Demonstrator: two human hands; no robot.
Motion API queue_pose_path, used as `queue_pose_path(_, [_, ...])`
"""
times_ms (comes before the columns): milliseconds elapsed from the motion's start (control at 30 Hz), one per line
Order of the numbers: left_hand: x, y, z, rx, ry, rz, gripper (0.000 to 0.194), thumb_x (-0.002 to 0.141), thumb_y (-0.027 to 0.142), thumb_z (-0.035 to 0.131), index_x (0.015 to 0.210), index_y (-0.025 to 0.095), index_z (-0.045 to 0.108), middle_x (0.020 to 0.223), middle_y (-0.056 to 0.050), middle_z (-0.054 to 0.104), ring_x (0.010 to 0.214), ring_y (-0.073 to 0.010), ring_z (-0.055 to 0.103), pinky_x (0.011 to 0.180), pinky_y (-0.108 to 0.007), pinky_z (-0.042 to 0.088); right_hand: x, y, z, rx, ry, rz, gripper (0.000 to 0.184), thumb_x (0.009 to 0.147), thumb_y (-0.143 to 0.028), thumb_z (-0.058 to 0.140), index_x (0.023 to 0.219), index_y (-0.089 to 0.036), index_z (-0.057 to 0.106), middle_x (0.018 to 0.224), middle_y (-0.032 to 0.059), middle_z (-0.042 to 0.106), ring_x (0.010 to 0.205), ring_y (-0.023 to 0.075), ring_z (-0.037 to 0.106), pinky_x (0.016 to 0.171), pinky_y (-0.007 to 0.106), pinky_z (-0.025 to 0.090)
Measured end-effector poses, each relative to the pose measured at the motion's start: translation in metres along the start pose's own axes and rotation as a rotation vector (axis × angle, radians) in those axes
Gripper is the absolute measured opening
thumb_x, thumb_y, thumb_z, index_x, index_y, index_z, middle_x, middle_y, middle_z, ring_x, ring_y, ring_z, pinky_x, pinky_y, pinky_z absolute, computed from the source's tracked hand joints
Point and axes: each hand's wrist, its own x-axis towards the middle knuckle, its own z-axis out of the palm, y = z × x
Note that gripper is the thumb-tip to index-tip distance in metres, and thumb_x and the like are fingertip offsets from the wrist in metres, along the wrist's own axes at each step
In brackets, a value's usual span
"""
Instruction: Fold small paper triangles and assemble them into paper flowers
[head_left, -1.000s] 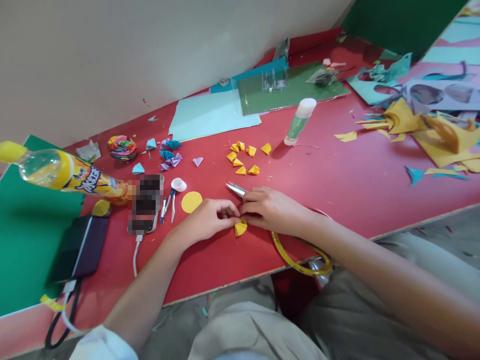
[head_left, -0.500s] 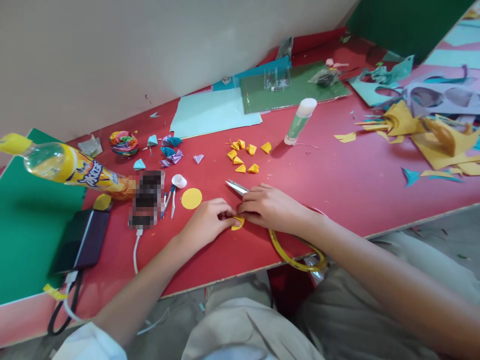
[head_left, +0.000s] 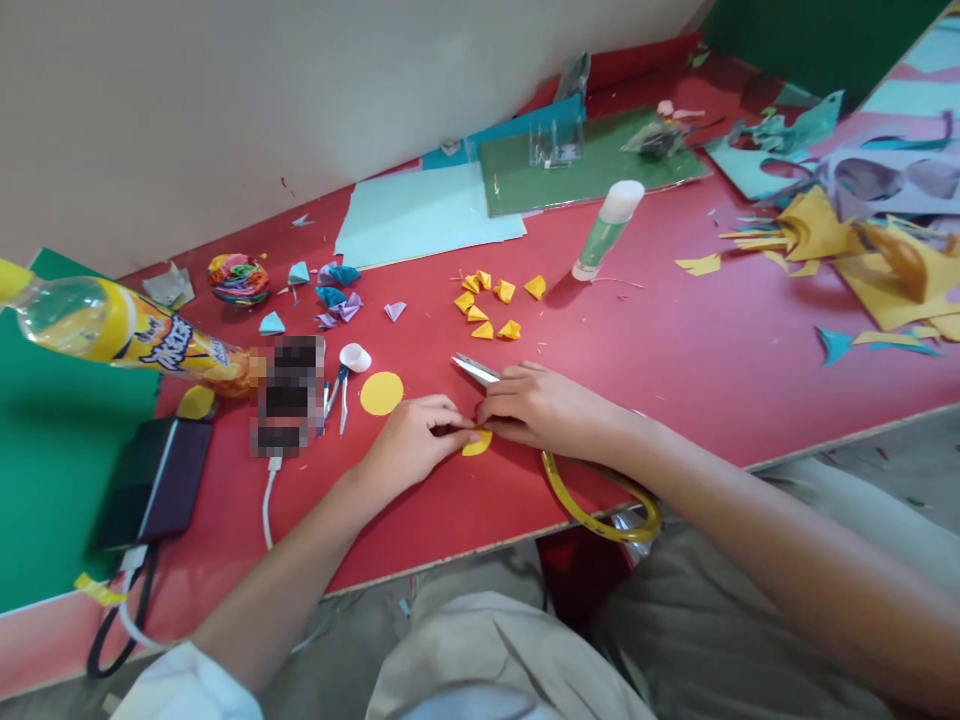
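And now the left hand (head_left: pixel 416 440) and right hand (head_left: pixel 544 405) both pinch one yellow paper piece (head_left: pixel 478 444) at the tabletop (head_left: pixel 420 520), one yellow disc (head_left: pixel 382 393), eight folded yellow pieces (head_left: pixel 505 291) and one glue stick (head_left: pixel 602 240) nearby!

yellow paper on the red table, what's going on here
A person is working a small yellow paper piece with both hands: the left hand pinches it, and the fingers of the right hand meet at its far edge. Scissors lie by the right hand, blades showing. A flat yellow paper circle lies left of the work, and folded yellow paper pieces sit in a loose group beyond it, near a glue stick.
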Motion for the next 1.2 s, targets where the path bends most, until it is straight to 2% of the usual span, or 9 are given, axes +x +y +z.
queue_pose_path(267, [-0.001,-0.001,0.001,0.016,0.021,-0.024,0.012,0.072,0.028,0.063,0.074,0.017,0.067,0.066,0.001,0.055,0.056,-0.0087,0.047,0.053,-0.021,0.037,-0.001,0.002,0.001,-0.022,-0.004,-0.032,0.017,0.087,-0.022,0.045,0.086,-0.019,0.062,0.079,0.0021,0.063,0.074,0.016,0.045,0.071,0.028,0.031])
queue_pose_path(600, [-0.001,-0.001,0.001,0.035,-0.007,0.017,0.013,0.075,0.028,0.059,0.075,0.019,0.069,0.073,-0.001,0.061,0.066,-0.0122,0.056,0.061,-0.023,0.042,-0.002,0.003,0.0,-0.08,-0.01,-0.065,0.018,0.088,-0.024,0.044,0.088,-0.019,0.061,0.079,0.0034,0.061,0.075,0.0164,0.045,0.069,0.028,0.029])
queue_pose_path(733, [-0.003,0.0,0.0,0.108,-0.01,0.097,0.015,0.079,0.025,0.055,0.077,0.019,0.069,0.074,-0.002,0.061,0.068,-0.0119,0.057,0.064,-0.022,0.042,-0.002,0.001,-0.003,-0.137,-0.035,-0.077,0.017,0.087,-0.021,0.044,0.087,-0.019,0.061,0.078,0.0033,0.06,0.076,0.0164,0.046,0.067,0.028,0.027])
queue_pose_path(900, [-0.004,0.002,-0.002,0.27,-0.068,0.141,0.02,0.083,0.026,0.05,0.08,0.019,0.069,0.075,-0.004,0.061,0.069,-0.0133,0.056,0.062,-0.023,0.041,-0.002,-0.002,-0.007,-0.197,-0.054,-0.112,0.018,0.087,-0.016,0.043,0.085,-0.018,0.061,0.076,0.0035,0.06,0.075,0.0165,0.046,0.065,0.029,0.025])
queue_pose_path(1033, [-0.006,0.004,-0.004,0.348,-0.097,0.116,0.022,0.083,0.029,0.049,0.083,0.021,0.069,0.075,-0.005,0.065,0.071,-0.0154,0.058,0.064,-0.024,0.04,-0.003,-0.003,-0.01,-0.228,-0.045,-0.132,0.019,0.086,-0.017,0.043,0.081,-0.019,0.061,0.074,0.0034,0.059,0.075,0.017,0.046,0.065,0.03,0.025])
queue_pose_path(1200, [-0.008,0.002,-0.005,0.319,-0.09,0.05,0.022,0.081,0.035,0.051,0.086,0.026,0.07,0.088,-0.003,0.07,0.079,-0.0176,0.061,0.068,-0.026,0.042,-0.005,-0.004,-0.011,-0.23,0.008,-0.11,0.02,0.083,-0.019,0.046,0.067,-0.017,0.059,0.072,0.0042,0.057,0.074,0.0168,0.045,0.066,0.03,0.025])
